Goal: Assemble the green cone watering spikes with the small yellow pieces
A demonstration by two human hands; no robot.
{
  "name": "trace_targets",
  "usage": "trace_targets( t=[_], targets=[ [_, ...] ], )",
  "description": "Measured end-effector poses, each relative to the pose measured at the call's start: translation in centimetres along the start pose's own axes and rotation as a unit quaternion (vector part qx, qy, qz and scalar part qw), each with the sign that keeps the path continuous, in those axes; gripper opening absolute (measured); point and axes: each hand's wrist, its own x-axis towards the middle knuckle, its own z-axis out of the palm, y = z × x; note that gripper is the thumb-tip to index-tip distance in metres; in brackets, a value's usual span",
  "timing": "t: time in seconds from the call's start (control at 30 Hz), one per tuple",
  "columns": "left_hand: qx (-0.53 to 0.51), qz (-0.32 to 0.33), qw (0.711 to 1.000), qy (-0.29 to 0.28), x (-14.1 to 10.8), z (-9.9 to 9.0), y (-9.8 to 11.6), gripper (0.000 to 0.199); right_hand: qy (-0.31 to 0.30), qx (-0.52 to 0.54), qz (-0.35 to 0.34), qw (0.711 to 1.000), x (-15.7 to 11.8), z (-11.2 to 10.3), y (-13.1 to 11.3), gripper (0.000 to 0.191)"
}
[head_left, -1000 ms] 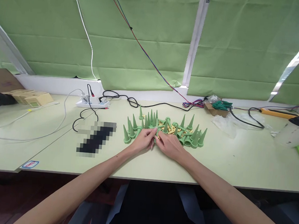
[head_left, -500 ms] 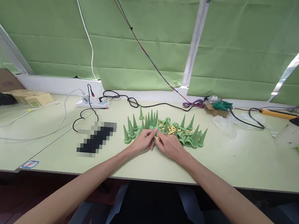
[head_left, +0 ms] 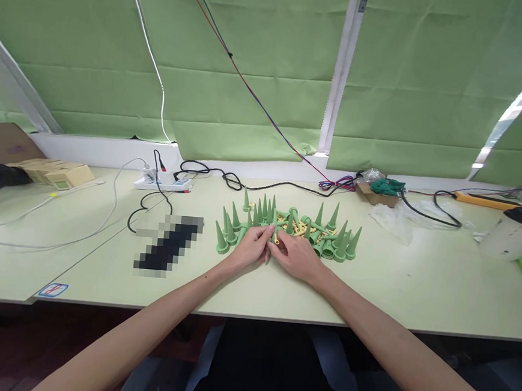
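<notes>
You can read no words or numbers here. Well left of your left hand (head_left: 252, 247), a sticker (head_left: 53, 289) on the table (head_left: 438, 288) bears a blue-framed red mark (head_left: 54, 289); well right of your right hand (head_left: 299, 257), the cup (head_left: 506, 240) has marks too small to read.

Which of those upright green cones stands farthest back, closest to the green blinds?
The back-left green cone, directly beyond the left hand. Its base sits farther back on the table than those of the other upright cones.
</notes>
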Motion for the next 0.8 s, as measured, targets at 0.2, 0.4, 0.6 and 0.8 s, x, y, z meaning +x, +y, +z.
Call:
trace_targets(
  t=[0.2, 0.4, 0.6, 0.8],
  targets=[
    [0.021, -0.003, 1.0, 0.015, 0.0, 0.2, 0.1, 0.047, 0.013, 0.04, 0.007, 0.999, 0.0, 0.0, 0.0, 0.024],
    [0.152, 0.071, 0.982, 0.084, -0.4, -0.1, 0.9, 0.037, 0.013, 0.044, 0.009, 0.999, -0.1, 0.1, 0.1, 0.019],
    [0.228, 0.089, 0.963, 0.11, -0.6, -0.4, 1.2, 0.032, 0.017, 0.037, 0.008, 0.999, -0.1, 0.0, 0.1, 0.017],
    [0.133, 0.057, 0.989, 0.036, -0.9, 0.1, 1.1, 0.035, 0.057, -0.052, -0.017, 0.997, -0.1, 0.5, 0.0, 0.02]
  ],
)
